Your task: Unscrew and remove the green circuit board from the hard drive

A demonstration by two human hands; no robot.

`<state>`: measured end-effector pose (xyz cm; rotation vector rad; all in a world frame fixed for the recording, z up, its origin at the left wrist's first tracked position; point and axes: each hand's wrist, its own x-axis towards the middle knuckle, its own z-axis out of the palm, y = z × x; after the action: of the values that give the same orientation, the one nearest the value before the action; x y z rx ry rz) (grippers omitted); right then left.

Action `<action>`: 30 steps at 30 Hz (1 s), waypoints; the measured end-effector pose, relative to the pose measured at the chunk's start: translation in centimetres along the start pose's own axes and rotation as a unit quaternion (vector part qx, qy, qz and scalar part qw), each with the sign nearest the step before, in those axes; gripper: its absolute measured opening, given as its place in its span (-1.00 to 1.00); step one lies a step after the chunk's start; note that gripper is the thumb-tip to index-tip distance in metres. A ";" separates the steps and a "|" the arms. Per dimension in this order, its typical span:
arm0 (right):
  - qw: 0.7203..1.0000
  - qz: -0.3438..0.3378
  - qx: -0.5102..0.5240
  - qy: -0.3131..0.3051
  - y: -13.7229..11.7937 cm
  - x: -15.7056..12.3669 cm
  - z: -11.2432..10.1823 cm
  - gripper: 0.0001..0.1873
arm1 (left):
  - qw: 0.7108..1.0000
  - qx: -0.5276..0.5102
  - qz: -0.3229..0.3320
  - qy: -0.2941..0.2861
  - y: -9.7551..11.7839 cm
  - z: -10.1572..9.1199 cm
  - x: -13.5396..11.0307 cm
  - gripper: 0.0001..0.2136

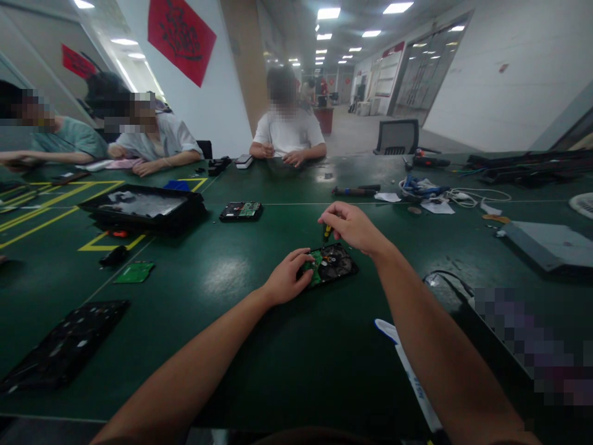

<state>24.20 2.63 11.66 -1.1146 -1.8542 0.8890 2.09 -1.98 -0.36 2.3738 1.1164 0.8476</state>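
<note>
A hard drive (340, 262) with a green circuit board lies on the green table in front of me. My left hand (290, 275) grips its left end, with the fingers resting over the circuit board. Above the drive's far edge, my right hand (349, 225) is closed around a yellow-and-black screwdriver (327, 233). The tool points down at the drive; whether its tip touches a screw is too small to tell. A second hard drive (241, 211) lies farther back on the left.
A black tray (139, 207) and a loose green circuit board (134, 272) lie left; a black panel (65, 346) is nearer. On the right are tangled cables (424, 187), a grey metal box (551, 247) and a white-and-blue strip (412, 377). Several people sit across the table (259, 371).
</note>
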 end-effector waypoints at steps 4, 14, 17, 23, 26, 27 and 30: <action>0.998 -0.001 0.052 -0.044 0.1 0.0 0.2 -0.69 | 1.000 -0.004 0.008 0.006 -0.1 0.1 0.0 -0.68; 0.999 -0.020 0.006 -0.028 -0.1 0.0 -0.5 -0.79 | 1.000 -0.012 0.000 0.010 -0.5 0.1 0.0 -0.68; 1.000 -0.008 -0.012 0.012 0.1 0.1 -0.3 -0.84 | 1.000 -0.013 -0.009 0.016 -0.5 0.0 0.0 -0.68; 0.996 0.007 0.062 -0.057 -0.1 -0.1 0.0 -0.71 | 0.998 -0.004 -0.033 0.048 -1.0 0.2 0.2 -0.69; 0.992 0.021 0.093 -0.078 -0.3 -0.2 -0.3 -0.71 | 0.993 0.034 -0.075 0.087 -1.7 0.2 0.4 -0.73; 0.993 0.017 0.087 -0.079 -0.2 -0.2 -0.4 -0.72 | 0.991 0.047 -0.085 0.096 -1.9 0.2 0.4 -0.75; 0.998 -0.017 0.023 -0.048 -0.1 -0.1 -0.5 -0.78 | 0.988 0.071 -0.095 0.096 -2.2 0.2 0.4 -0.78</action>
<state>24.59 2.56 11.94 -1.0244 -1.9159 0.9759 1.22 -0.37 -1.62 2.2869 1.4997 0.9729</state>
